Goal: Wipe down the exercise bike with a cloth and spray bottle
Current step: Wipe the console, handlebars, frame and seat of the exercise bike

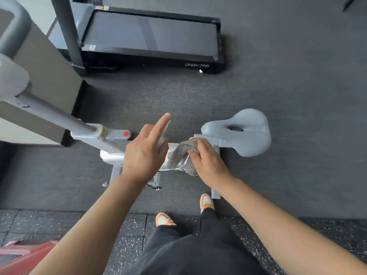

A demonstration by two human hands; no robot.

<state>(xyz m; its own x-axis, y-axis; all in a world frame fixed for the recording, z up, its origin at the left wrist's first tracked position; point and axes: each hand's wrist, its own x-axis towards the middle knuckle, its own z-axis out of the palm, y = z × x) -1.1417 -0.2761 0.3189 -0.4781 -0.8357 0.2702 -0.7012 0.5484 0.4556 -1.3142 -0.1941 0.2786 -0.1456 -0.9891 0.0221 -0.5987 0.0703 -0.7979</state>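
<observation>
As seen from above, the exercise bike [206,139] stands on the dark floor mat [278,96], its frame running left to right across the middle of the mat and its base bars reaching toward the mat's near edge, just ahead of two orange-and-white shoes [206,201]. Item: cloth [183,155], grey, fuzzy, limp, bunched in the right hand [206,161], which is closed around it and presses it on the pale frame just beside the seat post; it will likely handle light and soft, folding to any curve, best held as a wad in the palm. Item: spray bottle [163,138] (mostly hidden, only a white sliver showing), gripped in the left hand [145,153] with the forefinger stretched straight out past it; judged light, hard plastic, perhaps slick if wet, best taken round the neck. Item: seat [244,132], grey-blue, smooth, rounded, with a hole through the middle, to the right of the cloth. Item: handlebar post [59,116], grey metal tube, rising toward the upper left, with a red-dotted knob at its foot. Bike judged heavy and stiff; wiping pressure should not shift it. Item: treadmill [151,38], black, flat belt, at the far edge of the mat, well apart. Nearer floor is black rubber tile, speckled white.
</observation>
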